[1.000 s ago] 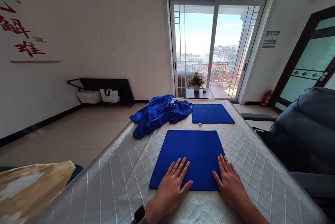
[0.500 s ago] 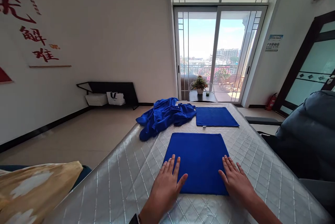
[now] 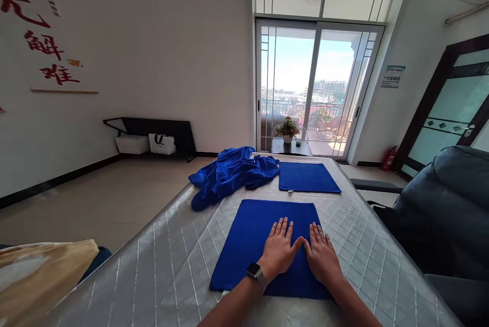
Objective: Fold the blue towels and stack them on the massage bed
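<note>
A flat blue square of folded cloth (image 3: 244,250) lies right in front of me on a silver quilted cover (image 3: 164,266). My left hand (image 3: 279,248), with a watch (image 3: 254,269) on its wrist, rests flat on the cloth right of its middle. Close beside it, my right hand (image 3: 322,253) lies flat along the cloth's right edge. The two thumbs meet or nearly meet, and neither hand grips anything. Farther off sit a second flat blue cloth (image 3: 308,178) and, to its left, a crumpled heap of blue fabric (image 3: 233,171).
A dark padded chair (image 3: 446,210) stands along the right side. Tan patterned fabric (image 3: 46,271) shows at the lower left. Beyond the far edge is a small table (image 3: 292,148) with a potted plant (image 3: 287,130), before a sliding glass door (image 3: 290,72).
My left hand has moved rightward from the cloth's left edge to beside my right hand. My right hand has shifted slightly left. The view has turned a little.
</note>
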{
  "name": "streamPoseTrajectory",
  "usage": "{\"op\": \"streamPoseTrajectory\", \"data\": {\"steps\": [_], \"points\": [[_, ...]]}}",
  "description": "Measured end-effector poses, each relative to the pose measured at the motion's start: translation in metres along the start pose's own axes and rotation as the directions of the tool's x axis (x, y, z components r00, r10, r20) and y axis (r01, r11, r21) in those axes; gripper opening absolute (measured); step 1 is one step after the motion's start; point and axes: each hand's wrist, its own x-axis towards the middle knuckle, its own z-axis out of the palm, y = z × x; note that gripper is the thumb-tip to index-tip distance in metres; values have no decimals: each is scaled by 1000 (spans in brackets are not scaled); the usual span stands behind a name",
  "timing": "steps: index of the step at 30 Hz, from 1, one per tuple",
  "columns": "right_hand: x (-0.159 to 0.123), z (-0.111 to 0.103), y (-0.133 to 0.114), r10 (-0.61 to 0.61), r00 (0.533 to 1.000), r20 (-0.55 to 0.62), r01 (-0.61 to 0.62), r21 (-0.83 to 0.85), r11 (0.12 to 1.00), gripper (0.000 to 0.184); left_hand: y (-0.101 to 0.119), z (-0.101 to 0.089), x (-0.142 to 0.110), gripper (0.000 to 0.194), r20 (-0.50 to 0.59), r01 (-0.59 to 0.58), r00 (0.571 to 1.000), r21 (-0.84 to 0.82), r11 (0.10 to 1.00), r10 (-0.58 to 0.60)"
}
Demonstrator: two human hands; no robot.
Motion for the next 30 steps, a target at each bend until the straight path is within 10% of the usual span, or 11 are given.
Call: {"op": "streamPoseTrajectory", "data": {"steps": [10, 18, 24, 30], "points": [[5, 4, 2, 18, 999, 44, -17, -32, 999, 69, -133, -44, -65, 84, -13, 313, 949, 150, 938, -315], [68, -22, 5, -22, 1000, -3, 22, -7, 1000, 68, -132, -39, -65, 84, 5, 324, 945, 127, 938, -327], [108, -1, 17, 15, 1000, 3, -15, 4, 1000, 72, -137, -60, -63, 88, 84, 343, 931, 140, 929, -356], [111, 14, 23, 6, 999, -44, -5, 24, 1000, 71, -95, -65, 4, 82, 36, 264, 961, 188, 946, -275]]}}
